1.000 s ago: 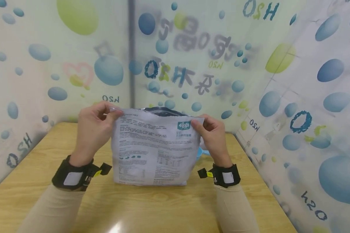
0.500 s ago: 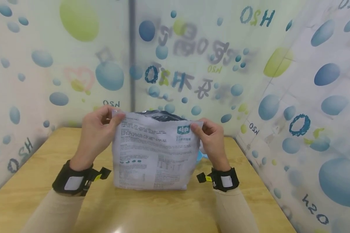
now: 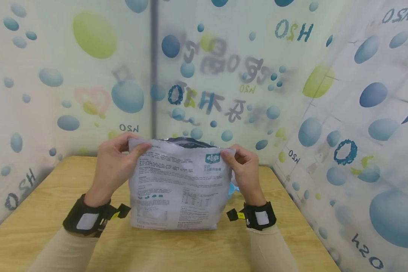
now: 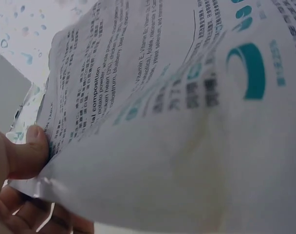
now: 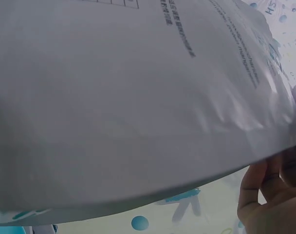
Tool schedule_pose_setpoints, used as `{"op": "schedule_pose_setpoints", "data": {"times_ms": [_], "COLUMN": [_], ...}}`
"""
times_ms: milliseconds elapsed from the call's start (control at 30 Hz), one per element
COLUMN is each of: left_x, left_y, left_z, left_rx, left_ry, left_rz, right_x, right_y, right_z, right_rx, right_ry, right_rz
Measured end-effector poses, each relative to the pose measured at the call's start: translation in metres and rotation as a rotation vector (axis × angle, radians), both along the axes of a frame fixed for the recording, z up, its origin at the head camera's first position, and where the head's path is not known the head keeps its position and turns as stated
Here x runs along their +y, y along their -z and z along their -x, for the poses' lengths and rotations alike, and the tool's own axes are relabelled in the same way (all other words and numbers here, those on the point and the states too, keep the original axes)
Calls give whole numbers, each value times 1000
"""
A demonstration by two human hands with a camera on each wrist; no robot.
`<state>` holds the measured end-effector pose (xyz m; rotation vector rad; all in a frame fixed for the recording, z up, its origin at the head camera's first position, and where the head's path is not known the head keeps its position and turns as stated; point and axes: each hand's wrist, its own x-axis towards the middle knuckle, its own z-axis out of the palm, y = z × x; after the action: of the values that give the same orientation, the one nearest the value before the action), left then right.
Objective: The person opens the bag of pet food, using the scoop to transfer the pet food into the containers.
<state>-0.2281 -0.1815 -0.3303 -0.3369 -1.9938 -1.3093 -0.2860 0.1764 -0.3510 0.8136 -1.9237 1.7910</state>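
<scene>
A white printed pouch bag (image 3: 176,189) with a green "4legs" label stands upright in front of me, its printed face toward the head camera. Its top edge gapes a little, showing a dark silvery lining (image 3: 190,142). My left hand (image 3: 117,162) pinches the top left corner between thumb and fingers. At the top right corner my right hand (image 3: 244,170) pinches the bag the same way. Up close in the left wrist view, the left thumb (image 4: 28,151) presses on the printed face. The right wrist view shows the bag's side, with curled fingers (image 5: 274,180) at its edge.
A light blue object (image 3: 232,189) stands behind the bag on the right, mostly hidden by it. The wooden table (image 3: 282,238) spreads beneath. Walls (image 3: 343,94) patterned with blue and green ovals enclose the table at the back and both sides.
Bag and hands sit slightly lower in the head view, along with the table and walls. Both hands keep hold of the top corners; the left thumb lies a bit further in along the edge.
</scene>
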Motion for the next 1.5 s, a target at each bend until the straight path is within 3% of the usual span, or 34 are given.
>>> {"op": "schedule_pose_setpoints", "data": {"times_ms": [367,667,867,967,1067,1167,1333,1500], "left_x": [6,4,-5,-10,-11,-7,-2,-1], "left_y": [3,2,-6,-18,-30,-35,-35,-35], "left_z": [2,1,1,2,3,4,6,7], "left_rx": [130,113,140,162,135,128,201,199], "left_ry": [-31,-14,53,68,64,66,69,60], "left_rz": [-39,-39,96,217,329,414,429,413], "right_x": [0,2,7,7,5,4,3,0], "right_y": [1,-3,-8,-17,-26,-29,-31,-34], "right_z": [0,-1,-2,-1,0,0,-3,-5], "right_rx": [47,42,-6,24,59,78,90,107], "right_ry": [21,-3,-71,-97,-113,-93,-31,33], "right_rz": [27,-4,-98,-148,-190,-210,-230,-263]}}
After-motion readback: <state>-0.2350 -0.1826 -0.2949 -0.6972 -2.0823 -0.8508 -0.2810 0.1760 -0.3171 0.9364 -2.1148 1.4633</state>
